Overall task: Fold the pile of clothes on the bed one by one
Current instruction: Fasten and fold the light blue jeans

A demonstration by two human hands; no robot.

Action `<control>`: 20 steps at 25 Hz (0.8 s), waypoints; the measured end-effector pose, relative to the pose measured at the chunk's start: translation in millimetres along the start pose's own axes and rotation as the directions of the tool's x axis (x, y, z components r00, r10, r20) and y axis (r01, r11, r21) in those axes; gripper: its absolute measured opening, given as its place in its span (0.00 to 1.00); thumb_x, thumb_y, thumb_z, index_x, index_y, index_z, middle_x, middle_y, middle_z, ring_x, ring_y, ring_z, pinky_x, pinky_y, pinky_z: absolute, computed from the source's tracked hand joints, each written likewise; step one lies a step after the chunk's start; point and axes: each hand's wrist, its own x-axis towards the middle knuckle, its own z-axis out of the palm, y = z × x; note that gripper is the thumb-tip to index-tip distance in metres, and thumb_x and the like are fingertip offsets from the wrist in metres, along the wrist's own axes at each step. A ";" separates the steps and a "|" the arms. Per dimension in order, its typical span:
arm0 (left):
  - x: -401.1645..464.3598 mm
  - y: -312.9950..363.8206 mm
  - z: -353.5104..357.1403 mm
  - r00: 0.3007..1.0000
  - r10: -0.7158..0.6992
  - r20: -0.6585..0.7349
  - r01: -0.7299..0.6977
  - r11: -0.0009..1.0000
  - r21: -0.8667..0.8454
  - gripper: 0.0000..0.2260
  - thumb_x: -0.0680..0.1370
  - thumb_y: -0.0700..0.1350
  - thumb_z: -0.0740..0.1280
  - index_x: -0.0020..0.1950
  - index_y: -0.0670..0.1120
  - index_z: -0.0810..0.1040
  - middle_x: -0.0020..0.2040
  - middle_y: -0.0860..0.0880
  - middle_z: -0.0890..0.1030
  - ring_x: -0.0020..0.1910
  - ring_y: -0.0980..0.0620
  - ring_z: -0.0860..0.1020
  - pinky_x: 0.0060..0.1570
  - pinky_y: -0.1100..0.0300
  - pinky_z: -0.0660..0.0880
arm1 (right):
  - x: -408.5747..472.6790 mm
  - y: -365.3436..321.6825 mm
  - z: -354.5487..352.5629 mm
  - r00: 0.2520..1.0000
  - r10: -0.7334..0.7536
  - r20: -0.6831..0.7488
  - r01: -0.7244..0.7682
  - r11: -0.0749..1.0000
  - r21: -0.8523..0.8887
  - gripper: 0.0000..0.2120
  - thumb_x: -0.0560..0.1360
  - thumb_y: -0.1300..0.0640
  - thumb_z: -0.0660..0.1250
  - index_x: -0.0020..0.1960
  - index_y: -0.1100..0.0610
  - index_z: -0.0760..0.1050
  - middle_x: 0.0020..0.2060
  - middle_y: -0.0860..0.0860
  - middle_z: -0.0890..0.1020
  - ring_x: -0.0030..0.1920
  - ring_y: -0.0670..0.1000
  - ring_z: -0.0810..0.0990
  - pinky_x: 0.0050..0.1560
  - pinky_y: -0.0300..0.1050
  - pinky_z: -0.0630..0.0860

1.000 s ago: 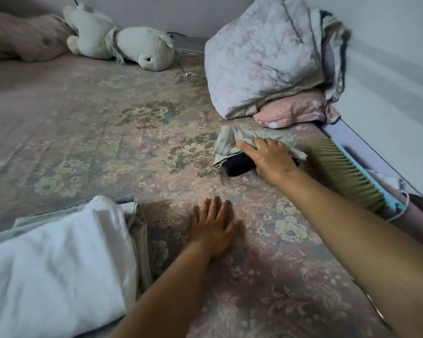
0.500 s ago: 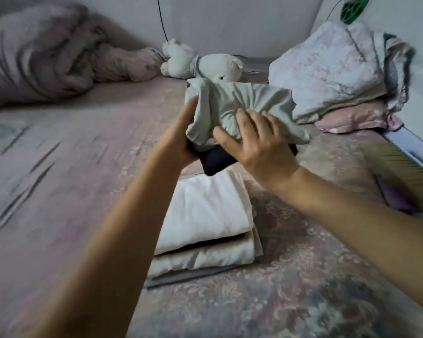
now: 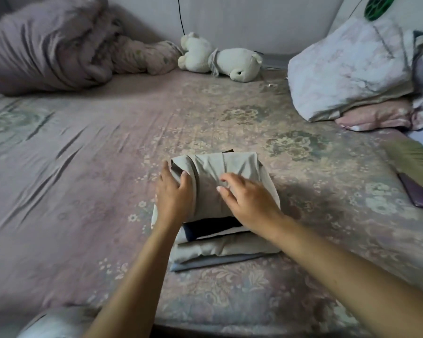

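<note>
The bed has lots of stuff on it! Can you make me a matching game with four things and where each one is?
Things:
1. teddy bear
2. grey-green folded garment
3. brush
4. purple rolled duvet

Places:
A. on top of the stack of folded clothes
B. far left corner of the bed
C. right edge of the bed
D. far side, lying by the wall

Pairs: 1-D, 2-A, 3-C, 4-B
</note>
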 end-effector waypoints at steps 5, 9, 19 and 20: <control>1.5 -11.4 -5.8 0.988 -0.129 0.082 0.114 0.980 0.160 0.51 0.61 0.71 0.70 0.75 0.46 0.57 0.73 0.42 0.63 0.71 0.42 0.63 0.71 0.44 0.60 | 22.8 14.8 -3.3 0.645 0.658 0.388 -0.691 0.720 -0.072 0.47 0.71 0.35 0.64 0.77 0.49 0.40 0.75 0.57 0.48 0.75 0.62 0.48 0.71 0.63 0.55; 9.7 -32.0 -19.3 0.856 -0.471 0.214 0.485 0.874 -0.018 0.49 0.50 0.71 0.77 0.65 0.46 0.73 0.63 0.47 0.76 0.61 0.48 0.76 0.62 0.52 0.73 | 15.8 38.0 4.5 0.401 0.679 0.615 -0.916 0.276 0.292 0.63 0.64 0.37 0.74 0.75 0.52 0.30 0.77 0.53 0.48 0.76 0.57 0.52 0.72 0.53 0.57; 5.8 -54.9 -46.2 0.745 -0.600 0.291 0.652 0.747 -0.131 0.38 0.73 0.73 0.47 0.56 0.43 0.79 0.31 0.39 0.77 0.25 0.47 0.76 0.36 0.59 0.71 | -11.7 90.2 -11.2 0.251 0.591 0.767 -0.938 -0.046 0.343 0.35 0.71 0.27 0.53 0.68 0.49 0.70 0.67 0.52 0.72 0.63 0.55 0.73 0.62 0.54 0.71; 5.6 -55.1 -38.2 0.746 -0.579 0.328 0.644 0.753 -0.136 0.38 0.73 0.73 0.47 0.60 0.45 0.78 0.32 0.40 0.78 0.28 0.45 0.76 0.37 0.58 0.71 | -16.6 89.5 -4.8 0.241 0.552 0.798 -0.943 -0.062 0.328 0.34 0.72 0.28 0.53 0.64 0.51 0.73 0.61 0.54 0.78 0.56 0.55 0.77 0.55 0.51 0.75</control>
